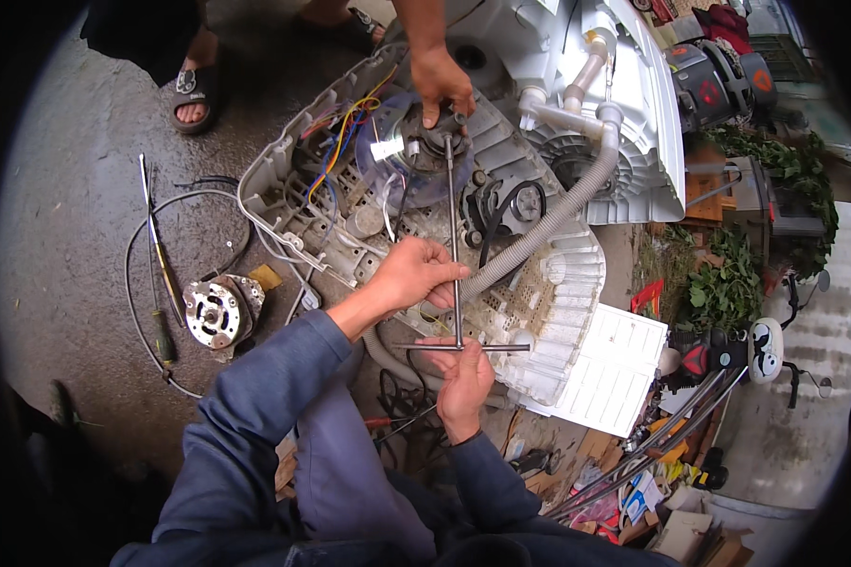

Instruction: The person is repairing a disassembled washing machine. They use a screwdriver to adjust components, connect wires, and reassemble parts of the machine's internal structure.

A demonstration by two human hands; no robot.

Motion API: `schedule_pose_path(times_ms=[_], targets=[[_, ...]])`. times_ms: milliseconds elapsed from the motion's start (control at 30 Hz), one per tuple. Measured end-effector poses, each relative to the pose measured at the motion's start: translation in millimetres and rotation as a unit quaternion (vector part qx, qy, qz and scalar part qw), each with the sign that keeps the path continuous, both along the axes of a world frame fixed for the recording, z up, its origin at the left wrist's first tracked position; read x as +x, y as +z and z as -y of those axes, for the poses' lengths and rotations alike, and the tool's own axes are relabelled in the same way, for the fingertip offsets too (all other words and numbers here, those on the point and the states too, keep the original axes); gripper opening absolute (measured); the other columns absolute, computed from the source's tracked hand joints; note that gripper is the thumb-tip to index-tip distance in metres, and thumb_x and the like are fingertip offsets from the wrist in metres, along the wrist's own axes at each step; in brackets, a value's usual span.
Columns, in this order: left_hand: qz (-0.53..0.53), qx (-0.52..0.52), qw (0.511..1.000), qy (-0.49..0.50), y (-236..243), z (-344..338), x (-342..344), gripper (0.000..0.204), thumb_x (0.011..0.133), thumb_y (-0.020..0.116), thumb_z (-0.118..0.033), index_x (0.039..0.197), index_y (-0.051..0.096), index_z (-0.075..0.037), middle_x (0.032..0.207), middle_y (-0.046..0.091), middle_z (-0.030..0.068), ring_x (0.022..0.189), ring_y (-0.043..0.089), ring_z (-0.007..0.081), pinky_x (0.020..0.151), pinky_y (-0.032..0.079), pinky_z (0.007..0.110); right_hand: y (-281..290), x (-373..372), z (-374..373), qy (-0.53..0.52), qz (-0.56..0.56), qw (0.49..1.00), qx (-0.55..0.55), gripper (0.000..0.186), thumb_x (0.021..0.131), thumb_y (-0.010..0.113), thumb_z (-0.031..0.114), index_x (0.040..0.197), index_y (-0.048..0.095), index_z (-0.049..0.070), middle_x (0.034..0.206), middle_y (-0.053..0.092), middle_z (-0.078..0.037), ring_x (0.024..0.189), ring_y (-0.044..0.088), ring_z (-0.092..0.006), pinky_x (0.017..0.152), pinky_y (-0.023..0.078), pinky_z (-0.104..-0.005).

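Observation:
A long T-handle socket wrench reaches from my hands to a dark round metal part in the washing machine base. My left hand is closed round its shaft near the middle. Below it, my right hand grips the crossbar where it meets the shaft. Another person's hand presses on the metal part from the far side, beside the wrench's socket end. Around that part lies a clear plastic disc.
A grey corrugated hose crosses the base right of the wrench. Coloured wires run along its left side. On the wet floor at left lie a motor, a screwdriver and a looped cable. A white tub stands far right.

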State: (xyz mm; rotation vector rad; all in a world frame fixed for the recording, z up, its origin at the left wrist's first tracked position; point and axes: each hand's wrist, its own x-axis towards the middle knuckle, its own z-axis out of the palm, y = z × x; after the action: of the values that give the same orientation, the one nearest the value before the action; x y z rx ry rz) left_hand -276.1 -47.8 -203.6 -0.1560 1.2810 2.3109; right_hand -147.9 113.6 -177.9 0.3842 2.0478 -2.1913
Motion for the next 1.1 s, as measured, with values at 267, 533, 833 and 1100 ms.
schedule_pose_path(times_ms=[267, 533, 833, 1100], targets=[[-0.016, -0.057, 0.998, 0.009, -12.0, 2.6, 1.1, 0.032, 0.094, 0.078, -0.021, 0.078, 0.063, 0.003, 0.068, 0.069, 0.0103, 0.057, 0.070, 0.0156, 0.050, 0.060, 0.029, 35.0, 3.2, 3.2, 0.027, 0.123, 0.951, 0.281, 0.017, 0.101, 0.065, 0.016, 0.096, 0.061, 0.000, 0.099, 0.068, -0.011, 0.091, 0.069, -0.0259, 0.082, 0.057, -0.0386], [-0.009, -0.029, 0.999, 0.030, -7.0, -2.0, 0.6, 0.032, 0.093, 0.079, -0.018, 0.077, 0.060, 0.002, 0.067, 0.068, 0.0082, 0.056, 0.069, 0.0144, 0.048, 0.057, 0.028, 24.6, -26.1, 16.3, 0.141, -0.219, 0.794, 0.549, 0.048, 0.091, 0.074, 0.011, 0.133, 0.057, -0.005, 0.101, 0.069, -0.025, 0.086, 0.073, -0.0361, 0.074, 0.056, -0.0393], [-0.046, -0.043, 0.998, 0.025, -13.0, -0.8, 2.2, 0.033, 0.092, 0.079, -0.023, 0.074, 0.061, -0.001, 0.063, 0.068, 0.0074, 0.053, 0.067, 0.0118, 0.047, 0.053, 0.027, 2.4, -41.4, 7.2, -0.065, 0.270, 0.857, -0.433, 0.055, 0.111, 0.037, 0.048, 0.101, 0.061, -0.001, 0.071, 0.063, -0.011, 0.071, 0.071, -0.0291, 0.065, 0.063, -0.0439], [-0.036, -0.080, 0.996, 0.021, -13.1, 1.1, 0.7, 0.034, 0.092, 0.079, -0.021, 0.072, 0.059, -0.001, 0.064, 0.068, 0.0081, 0.055, 0.069, 0.0140, 0.048, 0.056, 0.029, 53.5, -2.0, 20.5, 0.187, -0.313, 0.692, 0.623, 0.047, 0.083, 0.082, 0.015, 0.122, 0.062, -0.001, 0.093, 0.068, -0.013, 0.101, 0.068, -0.0275, 0.090, 0.050, -0.0434]])
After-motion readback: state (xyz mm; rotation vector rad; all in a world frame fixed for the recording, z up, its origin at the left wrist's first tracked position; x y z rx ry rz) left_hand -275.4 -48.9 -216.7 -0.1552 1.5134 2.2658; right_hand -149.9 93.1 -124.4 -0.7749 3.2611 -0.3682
